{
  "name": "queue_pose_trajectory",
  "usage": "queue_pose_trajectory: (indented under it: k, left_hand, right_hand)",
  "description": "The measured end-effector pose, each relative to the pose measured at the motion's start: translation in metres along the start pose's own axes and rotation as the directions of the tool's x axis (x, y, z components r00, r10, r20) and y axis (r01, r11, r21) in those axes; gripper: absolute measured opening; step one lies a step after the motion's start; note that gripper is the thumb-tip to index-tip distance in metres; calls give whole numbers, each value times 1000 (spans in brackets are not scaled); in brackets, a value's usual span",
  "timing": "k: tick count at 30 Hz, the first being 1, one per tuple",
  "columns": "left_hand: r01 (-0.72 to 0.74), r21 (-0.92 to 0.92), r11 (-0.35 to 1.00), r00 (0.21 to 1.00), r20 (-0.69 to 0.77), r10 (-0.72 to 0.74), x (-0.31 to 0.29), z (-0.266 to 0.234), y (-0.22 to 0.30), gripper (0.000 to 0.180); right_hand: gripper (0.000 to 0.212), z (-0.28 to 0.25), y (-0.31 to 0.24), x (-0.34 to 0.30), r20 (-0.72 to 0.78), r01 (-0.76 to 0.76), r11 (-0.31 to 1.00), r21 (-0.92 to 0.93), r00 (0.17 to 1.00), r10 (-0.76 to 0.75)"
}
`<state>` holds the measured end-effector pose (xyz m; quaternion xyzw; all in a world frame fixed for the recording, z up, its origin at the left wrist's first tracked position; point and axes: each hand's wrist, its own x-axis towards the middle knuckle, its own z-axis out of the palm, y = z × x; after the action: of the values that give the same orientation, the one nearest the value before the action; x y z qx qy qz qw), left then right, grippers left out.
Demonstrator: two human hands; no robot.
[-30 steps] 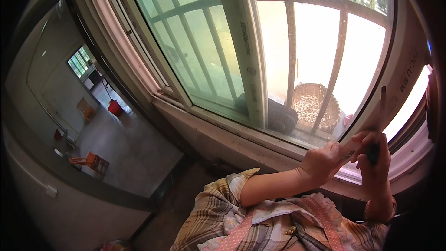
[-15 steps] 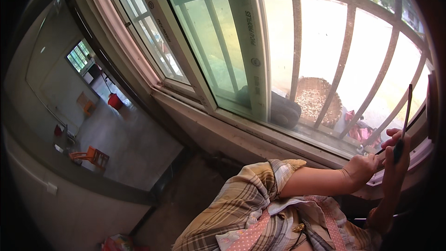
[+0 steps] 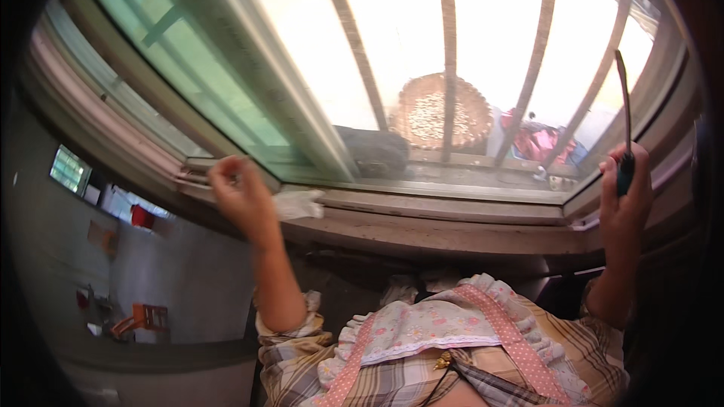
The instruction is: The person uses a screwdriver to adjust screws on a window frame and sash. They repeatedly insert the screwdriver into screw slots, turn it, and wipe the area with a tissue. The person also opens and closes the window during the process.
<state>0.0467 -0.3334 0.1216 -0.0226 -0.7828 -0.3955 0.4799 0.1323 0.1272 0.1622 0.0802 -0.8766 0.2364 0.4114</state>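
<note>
My right hand [image 3: 630,188] is closed around the dark green handle of a screwdriver [image 3: 625,105]. Its long thin shaft points up in front of the right side of the window frame. Near the lower left of the window, my left hand [image 3: 245,196] is raised with its fingers curled together. Whatever lies between those fingertips, if anything, is too small to make out. Beside the left wrist, a crumpled whitish piece of plastic or paper [image 3: 300,203] rests on the sill [image 3: 422,223]. The sliding window sash [image 3: 219,68] stands to the left, over greenish glass.
Metal bars [image 3: 450,45] cross the window opening. Beyond them sit a round woven basket [image 3: 441,113] of pale pieces, a dark rolled bundle [image 3: 373,152] and a pink shiny bag [image 3: 544,143]. At the left, a room holds an orange chair [image 3: 151,318] and a red bucket [image 3: 142,215].
My left hand has left the right hand's side and moved far left along the window. The view has turned toward the window's middle. The screwdriver stays in my right hand.
</note>
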Motion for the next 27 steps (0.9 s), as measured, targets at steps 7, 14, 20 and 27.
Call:
queue_pose_trajectory:
  k: [7,14,20,27]
  left_hand:
    - [27,296,955,991,-135,14,24,-82,-85,39]
    - [292,244,925,952,-169,-256,51,-102,-181,52]
    - [117,539,834,972,-236,16,16,-55,-78,52]
    - [114,653,749,981,-194,19,17,-55,-63,49]
  right_hand:
    - [28,11,1,4,-21,108,988,-109,994,-111]
    - [42,12,12,-11,34,250,950,-188,968,-248]
    - [38,15,19,-11,58,257,943,-211,966,-251]
    - [36,-1,14,-2,52,220,964,-147,975,-214]
